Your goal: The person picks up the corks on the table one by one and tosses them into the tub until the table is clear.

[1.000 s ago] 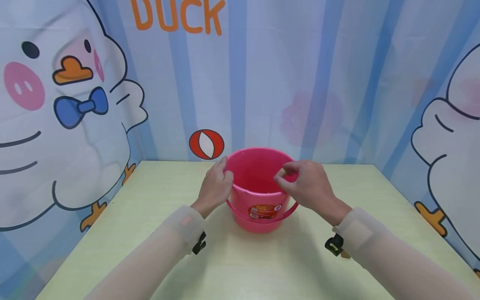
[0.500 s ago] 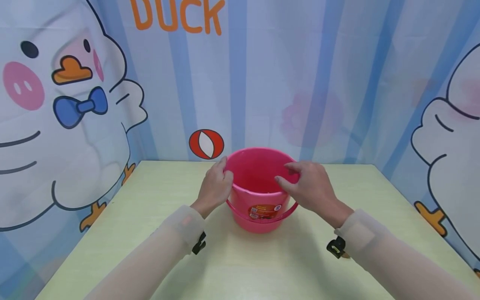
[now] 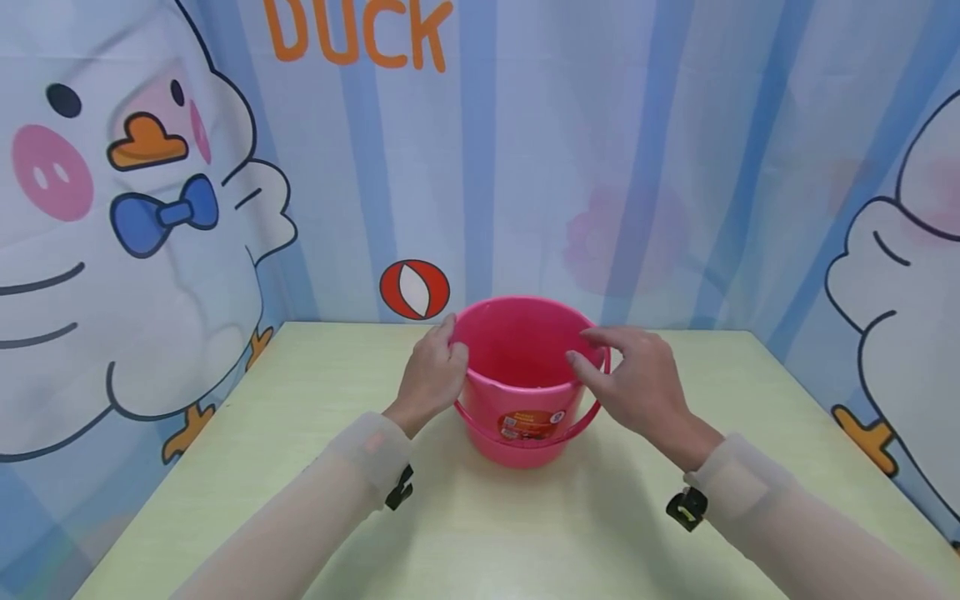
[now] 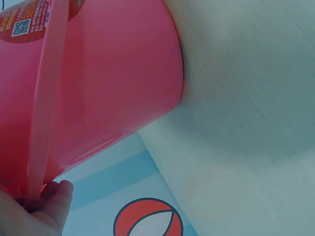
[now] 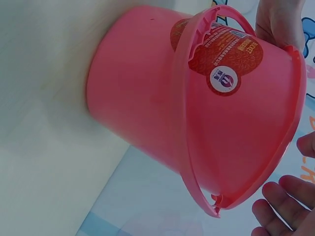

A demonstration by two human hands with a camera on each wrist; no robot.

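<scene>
A pink plastic bucket (image 3: 486,404) stands upright at the middle of the table, its handle (image 3: 583,422) hanging down at the front. My left hand (image 3: 431,373) grips the left side of the rim, thumb at the near edge. In the left wrist view, the fingertips (image 4: 63,191) show by the end of the handle. At the right side of the rim is my right hand (image 3: 641,379), fingers spread and relaxed with nothing between them. Those fingertips (image 5: 275,194) appear just off the rim in the right wrist view. The bucket's bottom inside is mostly hidden by its front wall.
The bucket stands on a pale yellow table (image 3: 480,542) near its back edge. Behind it hangs a blue-striped curtain (image 3: 540,150) printed with cartoon ducks and a red and white ball.
My right hand pinched a small tan thing over the bucket a second ago; its fingers parted and the thing is gone from them. That hand has since drawn back to the right.
</scene>
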